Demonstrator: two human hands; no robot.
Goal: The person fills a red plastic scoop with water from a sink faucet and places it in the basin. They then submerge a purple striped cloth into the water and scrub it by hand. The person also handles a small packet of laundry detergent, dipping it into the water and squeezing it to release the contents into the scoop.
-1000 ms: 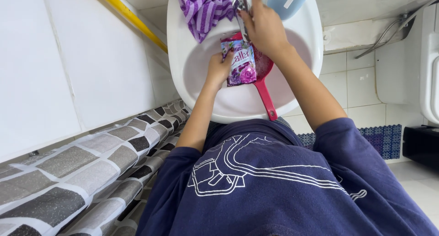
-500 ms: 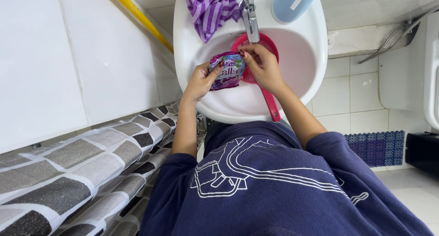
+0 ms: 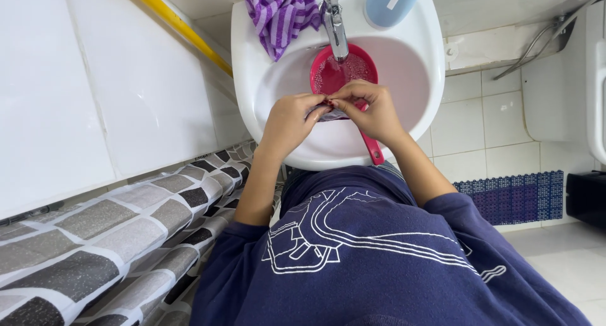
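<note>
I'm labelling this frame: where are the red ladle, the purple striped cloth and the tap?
red ladle [image 3: 372, 146], head view, on its handle.
purple striped cloth [image 3: 278, 13], head view, mid-fold.
tap [image 3: 336, 26], head view, on the spout.

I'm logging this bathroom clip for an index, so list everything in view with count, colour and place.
sink: one, white, top centre
tap: one, metal, over the basin
scoop: one, pink, in the basin under the tap
cloth: one, purple striped, on the sink's rim
bottle: one, light blue, behind the basin
curtain: one, grey brick pattern, lower left
mat: one, dark blue, floor at right
packet: one, mostly hidden, between both hands
left hand: pinching the packet
right hand: pinching the packet
</note>
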